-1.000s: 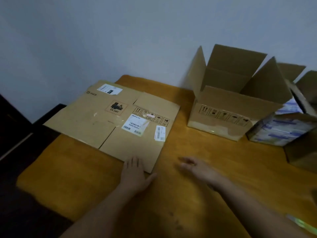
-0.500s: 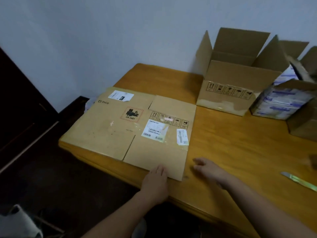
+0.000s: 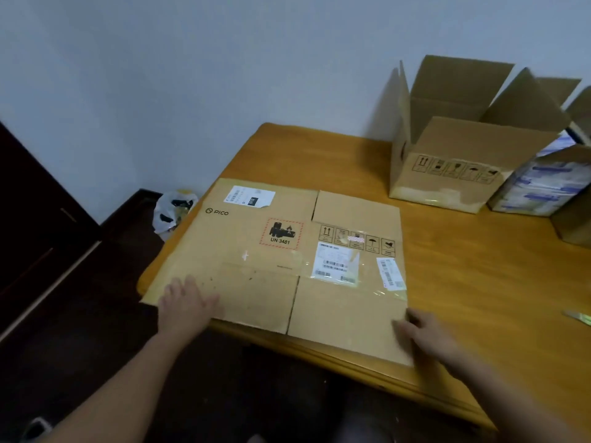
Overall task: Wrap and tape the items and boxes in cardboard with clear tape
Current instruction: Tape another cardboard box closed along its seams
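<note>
- Head view: a flattened cardboard box point(image 3: 287, 266), covered in labels, lies flat on the near left corner of a wooden table point(image 3: 479, 282).
- The left hand point(image 3: 188, 302) presses palm-down on the cardboard's near left edge, fingers straight and spread, grasping nothing.
- The right hand point(image 3: 425, 334), blurred, rests straightened fingers on the near right corner.
- An open box point(image 3: 473, 161) stands upright at the back right, well apart.

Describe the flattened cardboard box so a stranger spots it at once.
On the orange-brown wooden table, look at the near left corner, away from the upright open brown cardboard box by the wall. The flattened brown cardboard box lies there, the only flat one, bearing a red UN 3481 label.
</note>
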